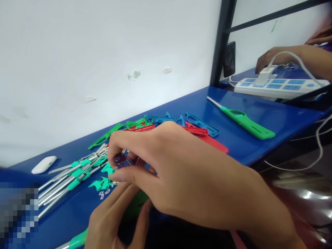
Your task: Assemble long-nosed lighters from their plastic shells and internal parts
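My right hand point(181, 169) reaches across the middle, thumb and fingers closed on a dark purple, see-through piece point(120, 160); its far end is hidden. Just below it, my left hand point(109, 214) is wrapped round a green lighter point(80, 238), whose teal collar and metal tube stick out at lower left. Most of that lighter's body is covered by my hands. Beyond my knuckles lie green shell halves point(107, 135), blue shell halves point(202, 123) and red shell halves point(197, 130). Small teal triggers point(102, 183) are scattered to the left of my fingers.
Several metal lighter tubes with teal collars point(75, 174) lie at left, beside a white earbud case point(44, 165). A whole green lighter point(247, 124) rests at right. Past a black frame post point(223, 41) are a white power strip point(280, 86) and another person's hand point(269, 58).
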`<state>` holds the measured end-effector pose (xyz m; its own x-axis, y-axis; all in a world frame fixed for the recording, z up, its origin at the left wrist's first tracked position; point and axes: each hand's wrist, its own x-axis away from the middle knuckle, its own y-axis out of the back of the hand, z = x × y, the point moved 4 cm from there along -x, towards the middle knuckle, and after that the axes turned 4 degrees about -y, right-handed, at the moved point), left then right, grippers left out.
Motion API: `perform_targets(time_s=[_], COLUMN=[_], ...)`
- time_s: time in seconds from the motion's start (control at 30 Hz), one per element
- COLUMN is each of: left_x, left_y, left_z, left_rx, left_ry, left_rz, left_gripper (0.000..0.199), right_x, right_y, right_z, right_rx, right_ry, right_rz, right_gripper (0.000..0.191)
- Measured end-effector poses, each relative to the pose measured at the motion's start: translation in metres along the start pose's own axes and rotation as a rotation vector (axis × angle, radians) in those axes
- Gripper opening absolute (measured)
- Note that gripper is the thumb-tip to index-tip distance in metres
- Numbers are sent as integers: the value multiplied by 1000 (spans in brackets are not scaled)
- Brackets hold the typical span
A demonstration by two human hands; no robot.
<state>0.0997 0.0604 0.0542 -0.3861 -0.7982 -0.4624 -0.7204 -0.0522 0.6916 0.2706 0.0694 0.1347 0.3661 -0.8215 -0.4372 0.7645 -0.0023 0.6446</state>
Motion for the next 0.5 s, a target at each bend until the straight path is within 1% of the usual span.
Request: perform_targets(time_s=[0.07, 0.1, 0.17, 0.23, 0.3, 0.4, 0.5], left_x=[1, 1, 2, 3, 4, 4, 4], left_y=[-2, -3, -5, -6, -5, -2, -1], left_z=[-5, -5, -4, -1, 2, 4, 4], left_rx=[-108, -147, -194, -203, -189, -144, -111], left_ry=[-135, -162, -171, -155, -136, -131, -131], left_rz=[34, 37, 43, 64, 72, 34, 35], left_gripper=[19, 24, 31, 34, 30, 20, 23], right_x=[-1, -1, -1, -2, -3, -5, -4], right_y=[0, 0, 0, -2, -3, -2, -4], right_z=[-1, -1, -1, 0, 2, 5, 8], right_rx=[22, 29, 27, 26, 44, 91, 151], right_ry=[-6, -9, -6, 14, 31, 54, 119], right_rz=[-17, -34, -65, -48, -11, 16, 81], right_gripper=[33, 32, 31, 29, 30, 32, 23])
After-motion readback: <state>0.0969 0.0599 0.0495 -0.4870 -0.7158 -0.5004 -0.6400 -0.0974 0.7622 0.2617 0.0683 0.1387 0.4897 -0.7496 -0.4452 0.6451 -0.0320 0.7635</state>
